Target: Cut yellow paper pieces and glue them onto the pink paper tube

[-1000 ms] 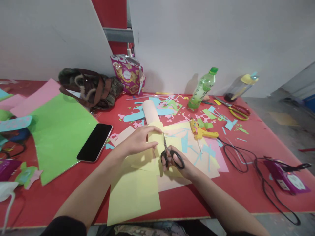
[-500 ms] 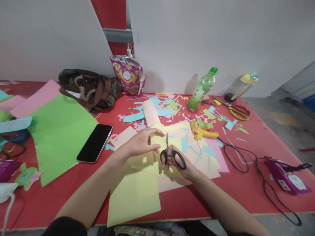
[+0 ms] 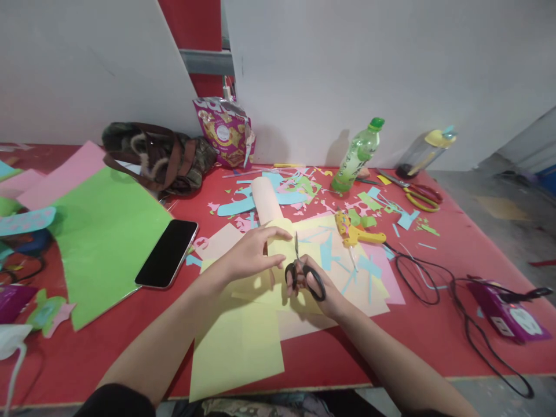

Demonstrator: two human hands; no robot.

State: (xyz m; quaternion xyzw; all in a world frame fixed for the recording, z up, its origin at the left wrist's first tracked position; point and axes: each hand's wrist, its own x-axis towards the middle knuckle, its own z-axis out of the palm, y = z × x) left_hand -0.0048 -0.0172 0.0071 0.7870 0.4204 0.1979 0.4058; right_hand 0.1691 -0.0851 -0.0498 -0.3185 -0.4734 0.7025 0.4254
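My left hand [image 3: 248,252] pinches a folded piece of yellow paper [image 3: 284,250] and holds it a little above the red table [image 3: 108,353]. My right hand [image 3: 319,286] is closed through the black handles of a pair of scissors [image 3: 304,272], whose blades point up into the paper's right edge. More yellow sheets [image 3: 237,344] lie under both hands, over a pale peach sheet [image 3: 299,324].
A black phone [image 3: 167,252] lies left on a green sheet [image 3: 99,237]. A yellow glue gun [image 3: 356,230], its black cable [image 3: 438,289] and a purple power strip [image 3: 506,315] are right. A green bottle [image 3: 357,155], snack bag [image 3: 226,130], camouflage bag [image 3: 160,156] and red-yellow scissors [image 3: 419,194] stand behind.
The scissors have moved up and a little to the right along the yellow paper's edge, and my left fingers have shifted their hold on the paper.
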